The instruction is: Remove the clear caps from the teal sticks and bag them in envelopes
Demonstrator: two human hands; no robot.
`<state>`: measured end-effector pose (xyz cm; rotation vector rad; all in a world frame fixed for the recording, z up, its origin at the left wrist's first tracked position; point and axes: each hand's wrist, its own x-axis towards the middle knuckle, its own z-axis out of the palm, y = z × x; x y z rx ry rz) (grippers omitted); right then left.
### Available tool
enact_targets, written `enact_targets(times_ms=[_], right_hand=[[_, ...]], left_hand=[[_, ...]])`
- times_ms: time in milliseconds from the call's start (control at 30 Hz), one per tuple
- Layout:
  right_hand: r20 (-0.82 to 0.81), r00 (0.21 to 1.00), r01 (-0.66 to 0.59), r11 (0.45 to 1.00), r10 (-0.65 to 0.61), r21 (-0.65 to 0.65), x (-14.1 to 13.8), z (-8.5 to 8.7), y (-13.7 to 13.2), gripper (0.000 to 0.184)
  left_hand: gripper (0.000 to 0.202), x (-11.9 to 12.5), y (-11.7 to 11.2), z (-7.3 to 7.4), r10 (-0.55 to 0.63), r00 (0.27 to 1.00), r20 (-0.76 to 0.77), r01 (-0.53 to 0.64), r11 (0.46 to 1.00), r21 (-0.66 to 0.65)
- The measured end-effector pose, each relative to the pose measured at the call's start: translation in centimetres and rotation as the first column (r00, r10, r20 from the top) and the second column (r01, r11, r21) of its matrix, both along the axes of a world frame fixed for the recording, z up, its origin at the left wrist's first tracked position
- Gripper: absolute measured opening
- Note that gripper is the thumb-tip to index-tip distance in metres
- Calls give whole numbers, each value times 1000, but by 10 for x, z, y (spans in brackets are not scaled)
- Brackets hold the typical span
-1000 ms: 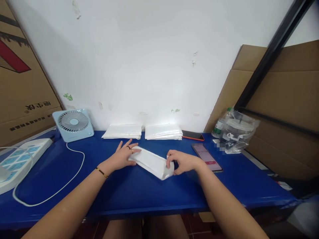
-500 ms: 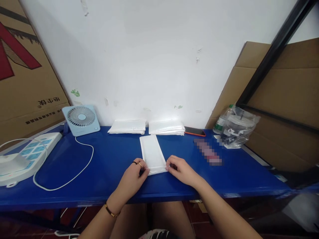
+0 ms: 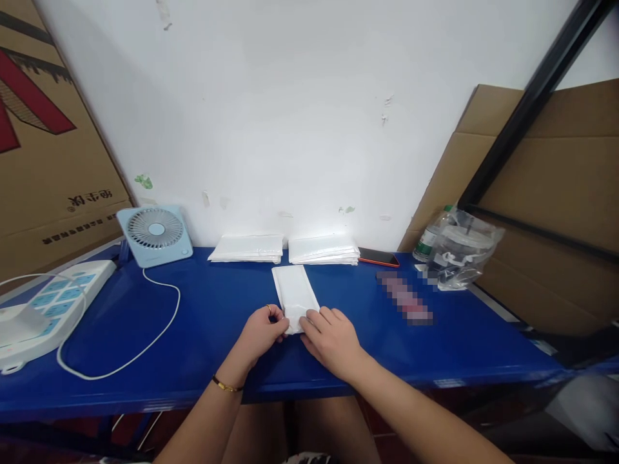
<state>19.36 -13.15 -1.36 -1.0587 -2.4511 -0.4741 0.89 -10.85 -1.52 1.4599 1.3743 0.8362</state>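
White packet point(image 3: 294, 287) flat on the blue table point(image 3: 159, 364)

From my head camera, I see the packet lying lengthwise away from me, its near end folded over. My left hand point(image 3: 264, 332) pinches the near left corner between thumb and fingers. My right hand point(image 3: 333, 341) rests curved fingers on the folded part. Beyond sit two white stacks, left point(image 3: 247, 248) and right point(image 3: 323, 249), side by side; a fan point(image 3: 155, 231) stands farther left.

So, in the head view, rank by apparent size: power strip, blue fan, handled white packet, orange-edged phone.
1. Power strip, cut off at left
2. Blue fan
3. Handled white packet, partly covered
4. Orange-edged phone
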Motion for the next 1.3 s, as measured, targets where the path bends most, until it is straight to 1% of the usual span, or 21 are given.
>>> enact_targets(times_ms=[100,200,233,300,400,433,467,533,633,700,733,800,833,867,900,967,1067,1133,1200,1267,1300], right_hand=[[-45,997,-57,989,64,135,4,5,6,19],[-294,953,-49,994,77,102,22,27,29,18],[-433,901,0,999,15,36,30,36,42,19],[-679,716,114,987,-163,-118,48,56,76,23],[-805,458,17,909,-376,-416,72,76,139,33],[-781,409,6,858,-472,-514,79,78,159,34],[-721,392,56,797,-571,-601,84,79,177,34],[-672,379,130,755,-636,-642,93,76,204,30],[-613,375,260,713,-696,-651,98,68,226,24],[-594,399,373,715,-699,-591,90,63,231,29],[-582,457,428,740,-672,-518,81,61,231,33],[-490,685,452,842,-539,-294,53,57,229,39],[-394,823,351,911,-410,-215,35,54,227,38],[-278,931,194,965,-238,-176,15,50,225,41],[-168,981,72,986,-98,-150,-5,46,222,46],[-13,1000,-26,997,25,-67,-40,36,219,52],[137,990,-17,1000,16,5,-71,26,218,25],[143,990,-14,1000,11,19,-75,24,217,19],[38,998,-59,998,59,17,-71,26,212,19],[-197,973,-127,992,121,-16,-64,30,200,19],[-346,930,-157,986,127,-59,-60,32,191,19]], left_hand=[[20,4,-7,12,-46,976,213,54,998,-36],[28,-1,-7,29,-95,936,338,106,994,-15],[31,-4,-5,33,-99,928,358,111,994,-12],[33,-13,5,40,-81,920,382,97,995,-21],[33,-24,29,42,-26,895,446,61,996,-65],[32,-27,38,40,-4,882,471,50,995,-84],[32,-30,48,38,19,870,493,37,994,-103],[30,-35,64,31,67,848,526,12,989,-145],[27,-38,81,20,162,799,579,-28,972,-233],[25,-39,88,13,249,748,615,-68,951,-303],[23,-38,90,11,288,718,633,-85,940,-331],[19,-38,92,8,344,654,674,-99,922,-375],[16,-39,93,8,365,622,693,-97,914,-395],[13,-39,94,8,384,591,709,-91,906,-414],[9,-41,94,8,404,565,719,-86,896,-436],[5,-45,96,8,440,520,732,-79,878,-472],[5,-52,99,10,472,466,748,-93,867,-490],[7,-55,100,10,480,435,762,-102,867,-488],[12,-56,100,10,473,403,784,-93,873,-479],[22,-55,100,9,450,373,811,-64,885,-461],[29,-54,100,8,436,362,824,-48,891,-451]])
